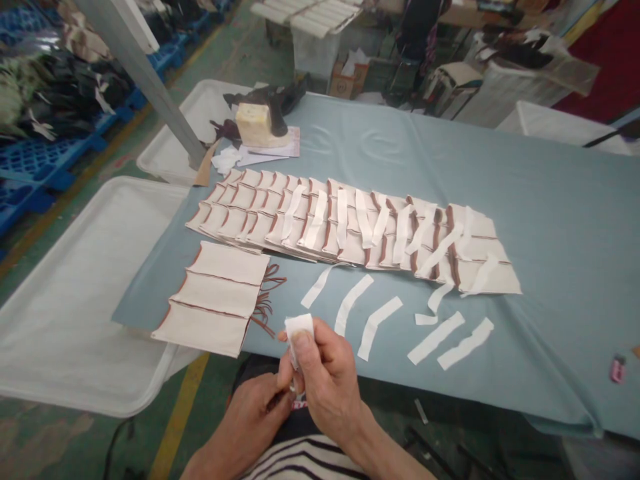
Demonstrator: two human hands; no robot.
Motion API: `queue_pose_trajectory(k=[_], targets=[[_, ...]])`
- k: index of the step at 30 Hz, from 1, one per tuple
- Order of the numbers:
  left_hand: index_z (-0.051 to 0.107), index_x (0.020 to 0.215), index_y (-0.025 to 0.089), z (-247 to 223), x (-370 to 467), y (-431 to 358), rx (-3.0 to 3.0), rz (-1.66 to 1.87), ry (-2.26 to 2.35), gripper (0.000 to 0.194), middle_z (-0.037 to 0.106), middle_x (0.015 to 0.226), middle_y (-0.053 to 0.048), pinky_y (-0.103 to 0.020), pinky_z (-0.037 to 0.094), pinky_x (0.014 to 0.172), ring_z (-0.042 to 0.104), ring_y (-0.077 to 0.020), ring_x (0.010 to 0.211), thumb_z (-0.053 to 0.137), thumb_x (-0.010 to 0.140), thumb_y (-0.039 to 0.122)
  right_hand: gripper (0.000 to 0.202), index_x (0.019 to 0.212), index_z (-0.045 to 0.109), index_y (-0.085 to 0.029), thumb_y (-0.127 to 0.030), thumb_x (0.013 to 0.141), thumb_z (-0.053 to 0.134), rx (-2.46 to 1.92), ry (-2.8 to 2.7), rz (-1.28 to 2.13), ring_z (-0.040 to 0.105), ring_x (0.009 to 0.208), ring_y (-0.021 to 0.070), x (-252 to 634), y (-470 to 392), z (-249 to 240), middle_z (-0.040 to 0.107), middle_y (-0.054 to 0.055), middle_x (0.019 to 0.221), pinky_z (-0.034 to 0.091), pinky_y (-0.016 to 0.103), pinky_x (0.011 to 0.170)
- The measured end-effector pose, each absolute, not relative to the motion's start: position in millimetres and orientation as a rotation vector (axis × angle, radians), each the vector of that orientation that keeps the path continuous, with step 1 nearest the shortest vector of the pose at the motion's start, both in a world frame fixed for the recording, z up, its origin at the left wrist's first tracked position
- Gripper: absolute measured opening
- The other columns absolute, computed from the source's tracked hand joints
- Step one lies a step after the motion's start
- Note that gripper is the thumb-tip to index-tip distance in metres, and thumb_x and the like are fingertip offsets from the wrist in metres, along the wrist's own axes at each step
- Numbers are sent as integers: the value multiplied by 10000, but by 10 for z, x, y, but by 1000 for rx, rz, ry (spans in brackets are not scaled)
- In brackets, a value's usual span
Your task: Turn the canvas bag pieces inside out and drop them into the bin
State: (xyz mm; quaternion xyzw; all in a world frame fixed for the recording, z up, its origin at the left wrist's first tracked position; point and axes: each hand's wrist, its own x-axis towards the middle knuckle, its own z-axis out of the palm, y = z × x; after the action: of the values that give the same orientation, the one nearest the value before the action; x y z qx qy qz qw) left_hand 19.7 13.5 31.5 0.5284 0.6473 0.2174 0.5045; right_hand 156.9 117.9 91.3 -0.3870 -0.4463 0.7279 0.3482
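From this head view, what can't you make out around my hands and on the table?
All in the head view:
- What the left hand pinches, if anything: its own fingers and the right hand hide it.
- The white strip's lower end: the right hand's grip covers it.
- The beige panels' count: they overlap.
- The pink item: too small and blurred.
- The table's far right: cut off by the edge.

Two bare hands [300,393] and one held white piece [300,325] show at the lower centre. Six loose white strips [380,327] lie right of them, and about ten strips lie across the middle row of cream panels [250,197], too overlapped to count. One separate panel [215,293] sits lower left, two white trays [80,293] at left, one pink item [618,368] at far right.
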Motion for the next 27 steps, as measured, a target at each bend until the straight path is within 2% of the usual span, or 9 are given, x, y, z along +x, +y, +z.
queue_pose_trajectory(k=[4,7,10,13,16,18,22,27], targets=[[806,906,226,317,229,172,1278,479,1596,350,851,925,-83,-287,638,814,806,-251,857,554,1080,395,626,1013,724,-180,-775,1097,550,-975,-1228,1904,458,484,89,1620,1230,937,650,-22,623,428,201,481],[819,1017,251,324,175,168,1273,445,1621,243,871,976,-74,-310,648,857,830,-280,935,611,1028,376,530,1002,731,-188,-672,1126,553,-993,-1291,1911,477,503,100,1656,1280,941,665,-19,642,431,219,504],[827,1104,286,410,50,169,1259,423,1643,229,894,1074,-69,-345,658,908,845,-311,1017,651,986,374,444,958,718,-206,-570,1136,537,-1030,-1382,1925,504,518,114,1695,1344,937,663,-24,636,433,235,532],[837,1169,291,628,-95,213,1170,476,1691,318,899,1176,-73,-362,662,981,845,-315,1103,602,1044,464,400,850,658,-227,-484,1124,521,-1062,-1557,1913,539,549,124,1721,1414,944,664,-23,624,434,245,573],[831,1254,254,894,-177,315,1025,702,1826,499,902,1109,-76,-333,675,939,847,-284,1019,504,1096,597,409,773,601,-241,-440,1116,501,-1069,-1717,1941,521,530,120,1720,1455,952,651,-31,607,413,252,582],[842,1209,241,1020,-174,404,1026,831,1873,485,888,1040,-60,-308,666,886,825,-260,943,543,1073,598,442,746,586,-244,-440,1128,483,-1060,-1801,1969,533,538,126,1701,1456,945,637,-34,595,411,261,605],[833,998,217,1074,-88,522,1035,908,1788,289,834,918,-28,-259,612,742,770,-203,811,657,1002,446,487,719,555,-247,-460,1148,474,-1017,-1935,1986,572,576,141,1642,1410,901,634,-28,598,408,272,640],[774,870,211,1021,-48,458,1028,971,1857,280,771,825,-18,-266,555,710,702,-188,768,620,1007,400,530,706,555,-247,-495,1169,482,-1032,-1976,2023,574,562,142,1561,1355,885,638,-26,585,405,274,631]])
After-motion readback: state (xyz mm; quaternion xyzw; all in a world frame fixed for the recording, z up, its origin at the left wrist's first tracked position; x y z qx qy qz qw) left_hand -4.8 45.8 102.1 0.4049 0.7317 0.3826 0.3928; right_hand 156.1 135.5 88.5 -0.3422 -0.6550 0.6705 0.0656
